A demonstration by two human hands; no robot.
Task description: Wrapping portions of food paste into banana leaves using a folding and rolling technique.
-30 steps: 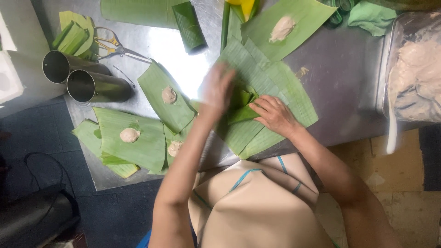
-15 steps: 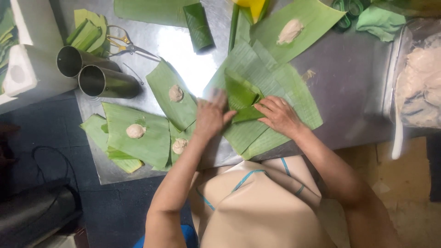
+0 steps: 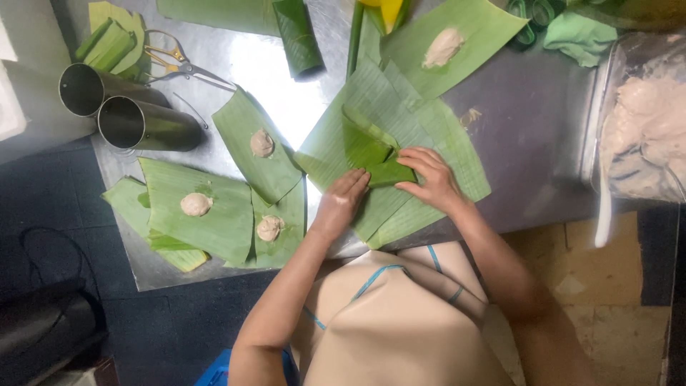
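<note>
A dark green folded leaf parcel [image 3: 379,161] lies flat on layered banana leaves [image 3: 429,136].

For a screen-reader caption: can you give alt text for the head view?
Left hand and right hand press a folded banana-leaf parcel on a metal table. Beside it lie leaves with dough and two metal tubes.
</note>
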